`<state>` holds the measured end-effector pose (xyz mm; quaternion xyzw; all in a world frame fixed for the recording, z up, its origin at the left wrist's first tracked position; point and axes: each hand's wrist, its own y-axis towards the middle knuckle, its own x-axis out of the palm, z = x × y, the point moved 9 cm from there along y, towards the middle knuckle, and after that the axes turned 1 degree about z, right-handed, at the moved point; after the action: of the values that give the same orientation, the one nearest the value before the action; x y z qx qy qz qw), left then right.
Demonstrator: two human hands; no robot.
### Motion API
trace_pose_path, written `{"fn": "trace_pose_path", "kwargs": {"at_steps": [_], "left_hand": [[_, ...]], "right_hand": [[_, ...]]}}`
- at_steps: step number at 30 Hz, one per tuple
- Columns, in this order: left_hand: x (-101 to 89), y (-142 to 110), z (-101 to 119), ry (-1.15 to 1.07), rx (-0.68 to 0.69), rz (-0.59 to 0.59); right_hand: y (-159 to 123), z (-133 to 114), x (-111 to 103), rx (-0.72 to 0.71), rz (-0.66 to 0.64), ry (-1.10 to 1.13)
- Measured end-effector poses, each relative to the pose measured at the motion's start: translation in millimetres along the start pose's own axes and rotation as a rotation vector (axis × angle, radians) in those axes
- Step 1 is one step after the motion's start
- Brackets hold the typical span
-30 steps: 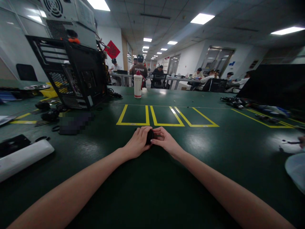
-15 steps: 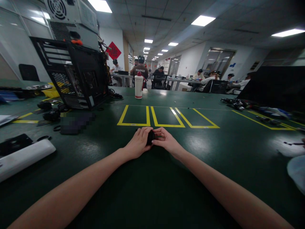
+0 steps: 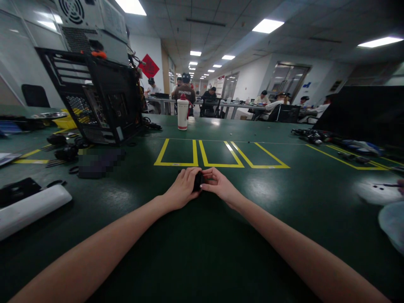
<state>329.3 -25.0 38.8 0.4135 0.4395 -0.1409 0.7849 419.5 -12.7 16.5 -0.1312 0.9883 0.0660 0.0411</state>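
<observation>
My left hand [image 3: 184, 187] is wrapped over a small black object [image 3: 198, 182], whose kind I cannot make out. Most of that object is hidden under the fingers; a dark side of it shows toward the right. From the other side my right hand [image 3: 220, 186] meets it with thumb and bent fingers, the fingertips at its right edge. Both hands are low over the green table [image 3: 202, 252], just in front of the yellow taped outlines [image 3: 176, 164].
A black computer case [image 3: 110, 101] with a power supply on top stands at left. Nearer are a white bar [image 3: 34, 210] and a dark pixelated item [image 3: 99, 163]. A white cup [image 3: 182, 113] stands behind the outlines. Cables [image 3: 311, 135] lie at right, near another person's hand [image 3: 400, 186].
My hands keep the same hold on the black object, with hardly any movement. The whole view has shifted slightly. At the right edge the other person's hand has come further into view.
</observation>
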Motion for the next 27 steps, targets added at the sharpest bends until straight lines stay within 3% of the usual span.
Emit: {"fn": "trace_pose_path", "kwargs": {"at_steps": [8, 12, 22, 27], "left_hand": [[-0.6, 0.1, 0.3, 0.003, 0.009, 0.008], [0.1, 0.0, -0.4, 0.008, 0.006, 0.004], [-1.3, 0.1, 1.1, 0.009, 0.010, 0.009], [-2.9, 0.6, 2.2, -0.003, 0.005, 0.015]], "right_hand": [[-0.2, 2.9, -0.8, -0.006, 0.057, 0.022], [0.9, 7.9, 1.4, 0.048, 0.020, 0.023], [-1.3, -0.1, 0.9, -0.022, 0.031, 0.015], [2.0, 6.5, 0.2, 0.039, 0.035, 0.043]]}}
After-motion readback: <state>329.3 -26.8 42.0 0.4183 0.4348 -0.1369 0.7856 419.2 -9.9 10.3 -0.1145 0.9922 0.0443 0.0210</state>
